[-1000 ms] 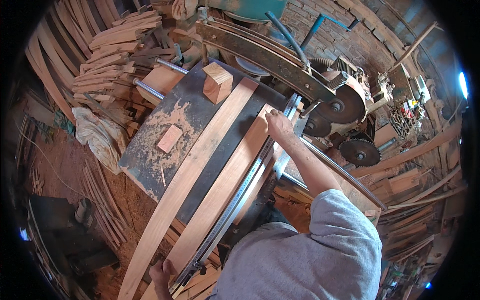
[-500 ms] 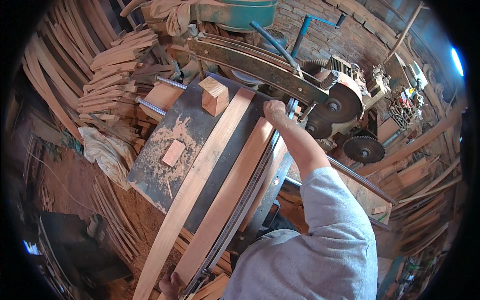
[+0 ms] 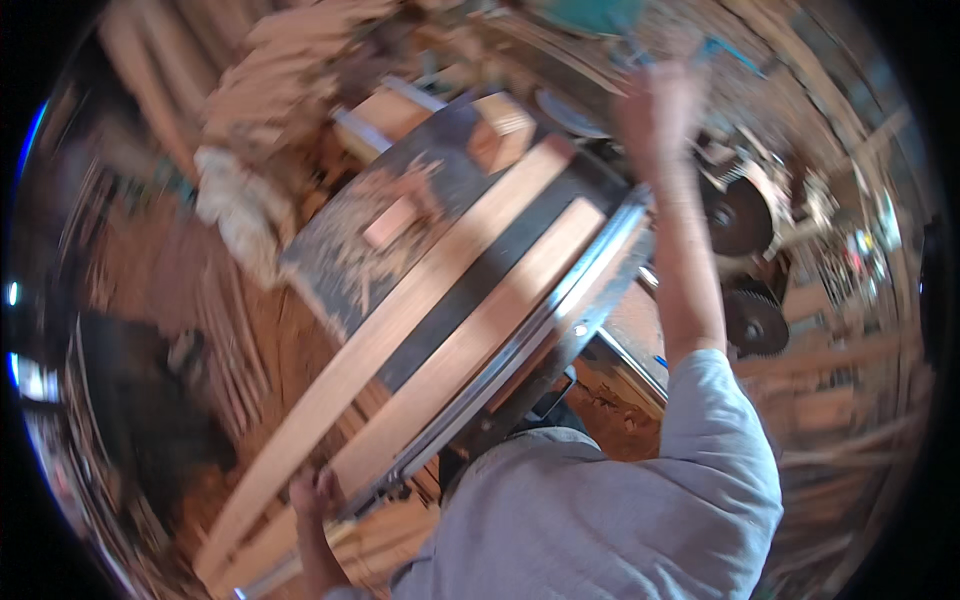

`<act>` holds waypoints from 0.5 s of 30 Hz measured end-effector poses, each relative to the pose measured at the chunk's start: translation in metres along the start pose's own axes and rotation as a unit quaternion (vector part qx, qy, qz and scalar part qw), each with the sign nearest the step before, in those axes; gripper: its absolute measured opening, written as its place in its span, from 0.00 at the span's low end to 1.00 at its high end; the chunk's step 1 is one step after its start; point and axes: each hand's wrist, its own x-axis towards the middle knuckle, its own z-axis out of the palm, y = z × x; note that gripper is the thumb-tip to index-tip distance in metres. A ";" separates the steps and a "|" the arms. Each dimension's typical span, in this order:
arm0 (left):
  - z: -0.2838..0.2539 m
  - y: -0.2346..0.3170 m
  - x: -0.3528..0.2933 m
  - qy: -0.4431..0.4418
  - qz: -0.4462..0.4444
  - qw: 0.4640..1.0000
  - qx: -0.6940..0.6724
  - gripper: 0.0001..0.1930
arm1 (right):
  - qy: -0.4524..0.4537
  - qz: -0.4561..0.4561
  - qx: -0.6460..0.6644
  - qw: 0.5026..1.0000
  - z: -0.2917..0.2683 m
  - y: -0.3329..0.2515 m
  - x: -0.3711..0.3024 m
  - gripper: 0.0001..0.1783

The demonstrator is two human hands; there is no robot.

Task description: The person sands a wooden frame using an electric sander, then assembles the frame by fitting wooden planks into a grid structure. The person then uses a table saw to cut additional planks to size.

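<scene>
My left hand (image 3: 316,492) is at the near end of a straight wooden board (image 3: 470,335), its fingers closed on the edge there. The board lies along a metal rail (image 3: 545,328) on the dark machine table (image 3: 452,302). My right hand (image 3: 662,112) is raised above the far right corner of the table, off the board; motion smears its fingers and I cannot tell whether it holds anything. To the left of the board, a longer, slightly curved wooden plank (image 3: 400,325) runs across the table and past its near edge.
A wood block (image 3: 500,135) stands at the table's far end. A small wood offcut (image 3: 391,222) lies among shavings. Round toothed blades (image 3: 752,322) are at the right. Stacked timber (image 3: 285,75) and a pale cloth (image 3: 240,215) are at the left.
My right hand has left the board's far end and moved up and away to the right. My left hand stays at the near end. The whole view has shifted and blurred.
</scene>
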 end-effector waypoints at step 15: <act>-0.051 0.049 -0.041 0.165 0.035 0.985 -0.030 0.34 | -0.425 -0.296 0.389 0.762 0.091 -0.118 -0.180 0.39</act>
